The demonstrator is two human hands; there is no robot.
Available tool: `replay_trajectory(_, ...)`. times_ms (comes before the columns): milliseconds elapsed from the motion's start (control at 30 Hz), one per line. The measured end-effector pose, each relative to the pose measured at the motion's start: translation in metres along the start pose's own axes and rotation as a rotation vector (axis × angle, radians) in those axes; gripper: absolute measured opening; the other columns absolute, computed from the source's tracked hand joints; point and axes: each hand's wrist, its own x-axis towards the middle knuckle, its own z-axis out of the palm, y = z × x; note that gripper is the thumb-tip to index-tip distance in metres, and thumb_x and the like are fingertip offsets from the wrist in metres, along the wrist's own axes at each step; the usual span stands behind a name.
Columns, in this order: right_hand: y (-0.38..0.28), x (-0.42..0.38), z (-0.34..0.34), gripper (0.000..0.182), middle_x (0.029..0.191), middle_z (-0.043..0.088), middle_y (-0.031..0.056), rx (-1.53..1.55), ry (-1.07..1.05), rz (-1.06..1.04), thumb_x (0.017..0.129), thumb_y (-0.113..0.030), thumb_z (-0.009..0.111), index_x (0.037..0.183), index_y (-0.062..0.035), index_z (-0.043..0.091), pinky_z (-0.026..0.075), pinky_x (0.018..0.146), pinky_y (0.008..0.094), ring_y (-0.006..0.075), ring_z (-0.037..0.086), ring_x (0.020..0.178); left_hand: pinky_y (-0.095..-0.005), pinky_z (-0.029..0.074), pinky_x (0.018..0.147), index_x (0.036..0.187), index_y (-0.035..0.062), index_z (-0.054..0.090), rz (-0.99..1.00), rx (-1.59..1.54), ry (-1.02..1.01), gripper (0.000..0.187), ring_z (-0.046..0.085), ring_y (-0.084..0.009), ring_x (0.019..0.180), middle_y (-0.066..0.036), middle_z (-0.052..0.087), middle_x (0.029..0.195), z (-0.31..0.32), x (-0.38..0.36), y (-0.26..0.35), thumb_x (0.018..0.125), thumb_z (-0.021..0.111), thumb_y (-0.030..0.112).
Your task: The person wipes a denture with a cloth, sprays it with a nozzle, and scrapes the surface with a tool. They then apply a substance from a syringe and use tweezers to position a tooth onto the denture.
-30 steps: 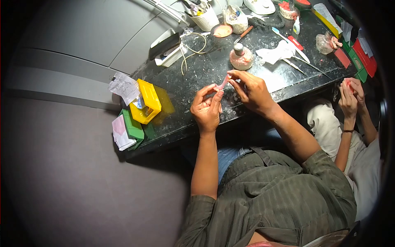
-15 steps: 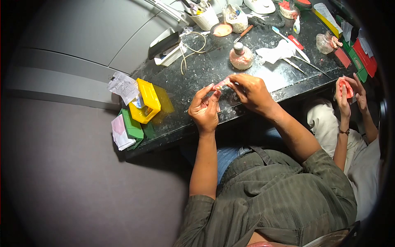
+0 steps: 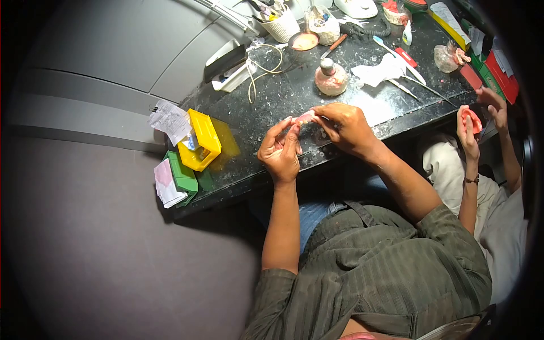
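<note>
Leftward, well away from the squat round jar, a green bin carries folded paper, and a yellow bin stands beside it, a little nearer the jar. Left of the jar and slightly beyond it, a black slab rests on a white tray. The left hand is in front of the jar and to its left, thumb and fingertips nearly closed in a pinch, gripping one end of a pink piece with pale, tooth-like bits along its edge. That piece hangs in the air, just in front of the jar and slightly to its left. Beyond the jar are a white basket of tools, a small pan and a wooden-handled knife. The right hand, in front of the jar and to its right, pinches the piece's other end, its remaining fingers curled. Right of the jar lie a white cloth and a toothbrush; farther right, another person's hand holds a red piece, their other hand open beside it.
</note>
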Motion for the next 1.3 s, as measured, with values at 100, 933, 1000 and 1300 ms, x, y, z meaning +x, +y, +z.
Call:
replay_trajectory(100, 0.0001, -0.0006, -0.0005, 0.016, 0.087, 0.072, 0.0148, -0.01, -0.024, 0.018, 0.089, -0.015, 0.073, 0.099, -0.0036, 0.074, 0.056, 0.068, 0.0392, 0.0328, 0.071, 0.079, -0.0208, 0.043, 0.046, 0.112, -0.0045, 0.068, -0.003, 0.001, 0.001, 0.022, 0.055, -0.0071, 0.055, -0.013, 0.072, 0.094, -0.0009, 0.0007, -0.0011, 0.09, 0.071, -0.007)
replay_trajectory(933, -0.0059, 0.0021, -0.0044, 0.015, 0.082, 0.07, 0.0133, -0.003, -0.06, 0.034, 0.09, -0.019, 0.073, 0.095, -0.0049, 0.073, 0.053, 0.063, 0.0404, 0.0322, 0.069, 0.073, -0.0207, 0.043, 0.043, 0.106, -0.0064, 0.067, -0.094, -0.042, 0.075, 0.018, 0.058, -0.0073, 0.057, -0.018, 0.073, 0.104, 0.001, 0.0024, -0.0013, 0.09, 0.072, -0.005)
replay_trajectory(1000, -0.0062, 0.0024, -0.0048, 0.015, 0.082, 0.07, 0.0132, -0.005, -0.061, 0.035, 0.09, -0.019, 0.073, 0.095, -0.0049, 0.073, 0.053, 0.063, 0.0404, 0.0322, 0.069, 0.073, -0.0209, 0.043, 0.042, 0.106, -0.0066, 0.067, -0.102, -0.055, 0.08, 0.017, 0.057, -0.0074, 0.056, -0.017, 0.073, 0.102, 0.0011, 0.003, -0.002, 0.09, 0.071, -0.006)
replay_trajectory(1300, -0.0081, 0.0027, -0.0054, 0.015, 0.083, 0.071, 0.0131, 0.005, -0.059, 0.045, 0.09, -0.019, 0.073, 0.094, -0.005, 0.073, 0.054, 0.064, 0.0401, 0.032, 0.069, 0.074, -0.021, 0.041, 0.042, 0.105, -0.0068, 0.066, -0.105, -0.028, 0.074, 0.015, 0.056, -0.0074, 0.054, -0.015, 0.073, 0.099, 0.0011, 0.0031, -0.0008, 0.091, 0.07, -0.005)
